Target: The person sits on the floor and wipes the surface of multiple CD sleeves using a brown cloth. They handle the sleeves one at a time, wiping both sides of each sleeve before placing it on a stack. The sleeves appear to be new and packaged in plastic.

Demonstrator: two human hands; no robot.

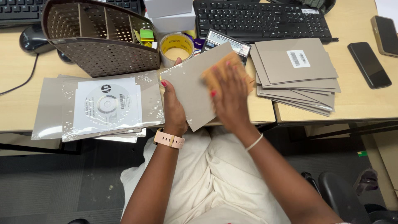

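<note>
Two hands are working over the desk's (25, 112) front edge. My left hand (173, 108) is pinching a grey card sleeve (191, 89), thumb on top, fingers curled behind. My right hand (229, 96), blurred, fingers spread, is pressing an orange cloth (222, 71) onto it. Held tilted, the sleeve could be slipping loose, I judge. Wrapped disc packets (105, 108) are lying toward the left corner, a grey sleeve stack (296, 70) to the right, a tape roll (176, 47) and calculator (226, 40) just behind, crowding.

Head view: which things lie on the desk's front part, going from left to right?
Wrapped discs → left hand on a grey card → right hand → grey sleeve stack → black phone.
</note>
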